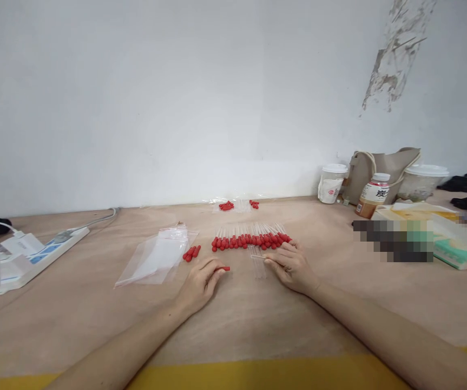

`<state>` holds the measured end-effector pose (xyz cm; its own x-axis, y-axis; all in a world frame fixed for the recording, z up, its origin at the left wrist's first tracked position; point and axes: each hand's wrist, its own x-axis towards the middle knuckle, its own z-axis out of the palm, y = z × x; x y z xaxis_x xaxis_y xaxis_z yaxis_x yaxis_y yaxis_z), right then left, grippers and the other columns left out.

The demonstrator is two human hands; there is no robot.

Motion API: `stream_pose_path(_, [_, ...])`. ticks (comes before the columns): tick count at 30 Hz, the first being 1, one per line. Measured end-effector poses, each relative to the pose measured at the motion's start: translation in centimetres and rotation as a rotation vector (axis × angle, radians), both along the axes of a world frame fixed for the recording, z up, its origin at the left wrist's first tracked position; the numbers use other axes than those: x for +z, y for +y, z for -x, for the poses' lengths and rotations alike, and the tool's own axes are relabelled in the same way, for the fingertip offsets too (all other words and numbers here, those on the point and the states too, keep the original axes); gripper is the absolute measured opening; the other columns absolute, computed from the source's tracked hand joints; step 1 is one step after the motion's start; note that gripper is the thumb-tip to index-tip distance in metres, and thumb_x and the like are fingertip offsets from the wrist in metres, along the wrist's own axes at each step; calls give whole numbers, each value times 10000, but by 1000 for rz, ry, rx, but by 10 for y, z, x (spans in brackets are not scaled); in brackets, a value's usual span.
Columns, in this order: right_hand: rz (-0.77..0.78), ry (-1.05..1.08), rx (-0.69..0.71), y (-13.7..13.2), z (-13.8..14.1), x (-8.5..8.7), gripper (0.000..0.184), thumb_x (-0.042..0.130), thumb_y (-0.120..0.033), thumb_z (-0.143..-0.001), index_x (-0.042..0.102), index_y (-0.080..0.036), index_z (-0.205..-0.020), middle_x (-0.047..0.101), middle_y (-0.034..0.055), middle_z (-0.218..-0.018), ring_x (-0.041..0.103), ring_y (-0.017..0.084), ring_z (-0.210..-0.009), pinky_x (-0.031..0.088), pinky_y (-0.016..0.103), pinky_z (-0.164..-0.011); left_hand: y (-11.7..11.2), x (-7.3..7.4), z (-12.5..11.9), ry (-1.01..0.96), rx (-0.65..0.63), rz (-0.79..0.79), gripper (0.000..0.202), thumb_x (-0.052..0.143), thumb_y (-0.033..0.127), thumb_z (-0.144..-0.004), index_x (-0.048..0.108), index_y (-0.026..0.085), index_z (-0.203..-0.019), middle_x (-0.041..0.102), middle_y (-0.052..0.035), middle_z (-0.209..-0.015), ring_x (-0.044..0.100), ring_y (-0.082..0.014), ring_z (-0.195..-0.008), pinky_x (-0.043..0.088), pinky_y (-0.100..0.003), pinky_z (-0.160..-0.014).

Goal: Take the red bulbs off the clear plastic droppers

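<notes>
My left hand rests on the wooden table and pinches a small red rubber bulb between fingertips. My right hand is closed on a thin clear glass tube that points left toward the bulb. Just beyond both hands lies a row of several assembled droppers with red bulbs. A few loose red bulbs lie left of the row, beside flat clear plastic bags. More red bulbs and clear tubes sit near the wall.
A white power strip with chargers lies at the left. At the right stand a paper cup, a drink bottle, a beige bag, a lidded container and books. A yellow strip edges the table front.
</notes>
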<state>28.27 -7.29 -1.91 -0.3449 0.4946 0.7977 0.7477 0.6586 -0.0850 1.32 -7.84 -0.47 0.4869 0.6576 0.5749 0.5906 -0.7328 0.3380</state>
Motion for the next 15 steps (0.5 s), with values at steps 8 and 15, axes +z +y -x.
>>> stream_pose_path(8, [45,68,-92,5,7,1,182,467,-222,-826,644,-212,-868,661,11,-723,517,128,-668,286,300,-733,25,20,23,-150,322,-11,282,390,291,-849,585,206,-1034,554,-54,-905,550,-167,-811,457,-279,-679])
stream_pose_path(15, [-31,43,-151,11,16,-3,162,515,-197,-786,676,-217,-777,647,5,-615,500,123,-636,267,307,-740,48,29,72,-39,553,40,228,498,342,-738,534,210,-920,609,1,-839,567,-153,-709,428,-257,-613])
